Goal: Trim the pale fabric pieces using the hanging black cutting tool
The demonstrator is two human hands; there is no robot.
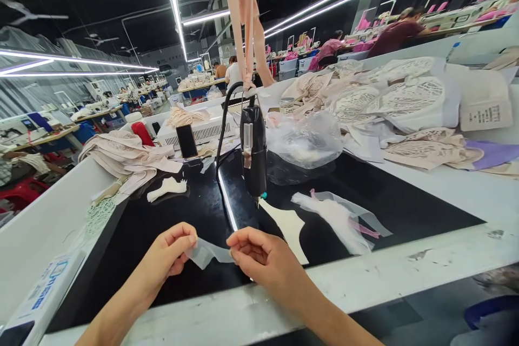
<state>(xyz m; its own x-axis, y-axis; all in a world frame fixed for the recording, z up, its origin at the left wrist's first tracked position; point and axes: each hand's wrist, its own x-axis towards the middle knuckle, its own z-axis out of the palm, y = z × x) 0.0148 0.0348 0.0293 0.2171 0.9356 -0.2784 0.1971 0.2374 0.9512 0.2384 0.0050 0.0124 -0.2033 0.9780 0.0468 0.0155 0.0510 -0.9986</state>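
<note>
Between my two hands stretches a small translucent white fabric piece point(207, 253), held above the black work surface point(170, 275). My left hand point(175, 248) pinches its left end between thumb and fingers. At its right end, my right hand point(257, 254) is closed in a pinch. Just beyond hangs a black handheld device point(253, 154) with a cable, tied up by peach fabric strips point(243, 21). A cream cut-out piece point(286, 227) lies under its tip, beside my right hand. Farther right rests a pile of sheer white pieces point(336, 219) with a bit of pink.
A smaller cream piece point(167, 188) lies at the back left. Stacks of beige fabric point(125, 154) stand left, with more patterned pieces point(397, 92) at the right. Behind the device sit a clear plastic bag point(306, 138) and a white vented box point(211, 128). Other people work far off.
</note>
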